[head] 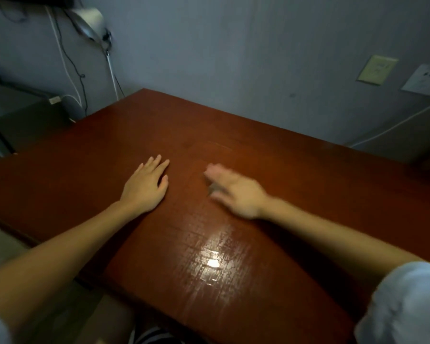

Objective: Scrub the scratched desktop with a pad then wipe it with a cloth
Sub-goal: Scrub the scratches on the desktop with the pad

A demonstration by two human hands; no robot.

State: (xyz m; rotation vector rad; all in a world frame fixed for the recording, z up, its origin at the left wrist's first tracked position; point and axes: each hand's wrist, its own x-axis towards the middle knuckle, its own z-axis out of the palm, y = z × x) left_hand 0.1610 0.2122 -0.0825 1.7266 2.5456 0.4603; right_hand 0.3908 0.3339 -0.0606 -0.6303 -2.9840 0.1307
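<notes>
- The scratched reddish-brown worktop (271, 155) is sitting against the grey wall (233, 58), beneath both hands.
- The left hand (144, 187) is lying flat on it, fingers straight.
- The right hand (236, 192) is showing blurred above it, with a grey patch (213, 188) under the fingers; I cannot tell its grip.

Glossy red-brown wooden desktop (308, 182) lay open toward its far edge, left hand (144, 187) flat mid-surface, blurred right hand (236, 192) near it, gap between them, grey wall (233, 58) behind the far edge.

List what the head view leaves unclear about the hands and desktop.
Head view, right hand: blurred by motion; whether its fingers hold anything is unclear.
Head view, desktop: near corner cut off by the frame bottom.
Head view, wall paper: too small to read.
</notes>
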